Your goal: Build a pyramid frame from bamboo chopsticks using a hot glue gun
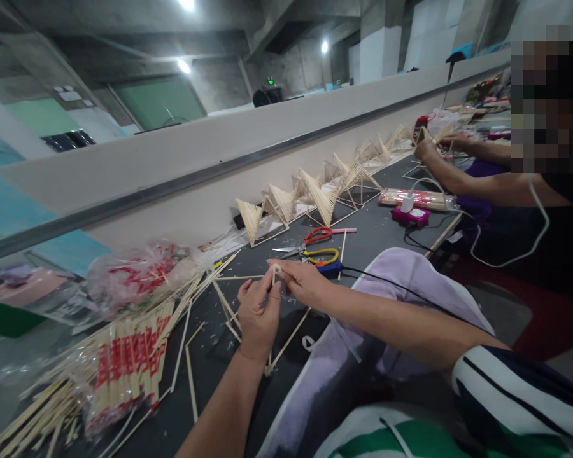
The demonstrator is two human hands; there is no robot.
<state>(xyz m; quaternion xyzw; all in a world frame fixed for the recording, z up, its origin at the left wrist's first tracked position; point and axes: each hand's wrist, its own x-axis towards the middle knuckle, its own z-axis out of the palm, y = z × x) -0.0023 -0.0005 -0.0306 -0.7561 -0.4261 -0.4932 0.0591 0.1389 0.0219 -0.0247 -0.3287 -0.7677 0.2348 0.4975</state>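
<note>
My left hand [260, 312] is closed, its thumb and fingertips pinching the top of a pale wooden stick frame [290, 338]. Against the same joint, the fingertips of my right hand [303, 280] are pressed together. The joint itself is mostly hidden between the fingers. Thin sticks of the frame run down to the dark table [233, 394] on both sides of my left hand. Just beyond my right hand lie scissors [322, 256] with red and yellow handles. A blue tool [332, 268] with a black cord is partly covered by that hand.
Packs of sticks with red labels [128, 362] and loose sticks lie at left, near a crumpled plastic bag [124, 277]. Several twisted stick models [319, 194] line the low partition. A purple power adapter [410, 216] sits at right. A co-worker's hands [430, 151] work beyond.
</note>
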